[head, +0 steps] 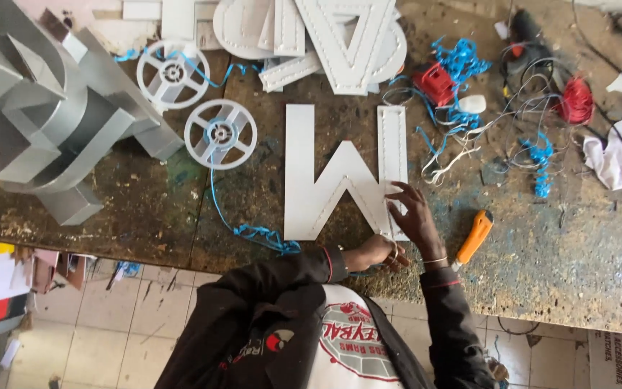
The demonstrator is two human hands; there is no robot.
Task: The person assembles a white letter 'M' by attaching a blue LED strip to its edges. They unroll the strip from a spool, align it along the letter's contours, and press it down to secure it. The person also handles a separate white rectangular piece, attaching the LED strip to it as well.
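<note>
The fingers (402,196) of the right hand (415,216) are spread a little and slightly bent, their tips pressing flat on the lower right edge of a large white letter panel (340,173) shaped like an M or W. They hold nothing; they only touch its surface. The wrist, with a thin bangle, bends back toward the body, and the dark jacket sleeve runs down and to the right.

The left hand (381,252) sits just below and beside the right, at the table edge under the panel's bottom corner. Its fingers are curled inward, partly hidden by the right hand, so what they grip, if anything, cannot be told. Its forearm comes in from the left in a dark sleeve with a red cuff line.

The white letter panel lies flat in the middle of a worn, paint-stained worktable (556,259), close to the near edge. Blue wire (253,230) trails from its lower left corner up to a white spool (220,134); a second white spool (173,73) lies further back. An orange utility knife (475,236) lies just right of the right hand. Grey metal letter shells (44,108) are stacked at the left, more white letter panels (325,36) at the back, and tangled blue, white and red wires (498,108) spread across the right.
</note>
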